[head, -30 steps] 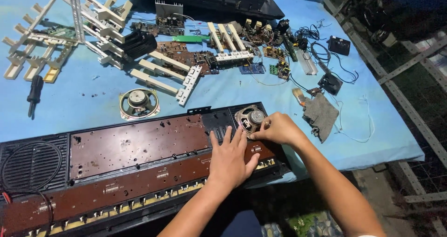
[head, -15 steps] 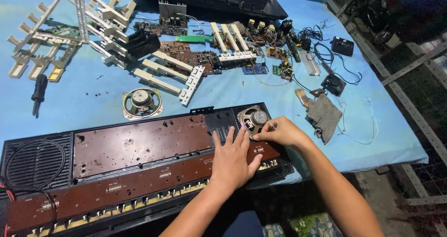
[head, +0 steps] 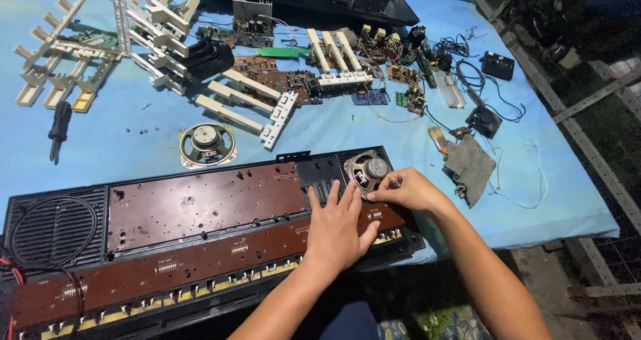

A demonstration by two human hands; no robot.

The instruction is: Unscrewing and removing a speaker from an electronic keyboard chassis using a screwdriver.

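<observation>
Hands working at a speaker [head: 369, 171] mounted in the opened keyboard case [head: 200, 233].
Right hand [head: 406, 190] is pinching something hidden at its rim; left hand [head: 339, 225] is still pressing flat, fingers spread.

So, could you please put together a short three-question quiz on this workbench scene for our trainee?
1. True or false: the left hand lies flat on the brown circuit board inside the black keyboard case.
2. What is the right hand touching? A) the screwdriver B) the speaker in the case C) the grey cloth
3. What round part lies loose on the blue table cover, just beyond the case?

Key:
1. True
2. B
3. A second speaker
</observation>
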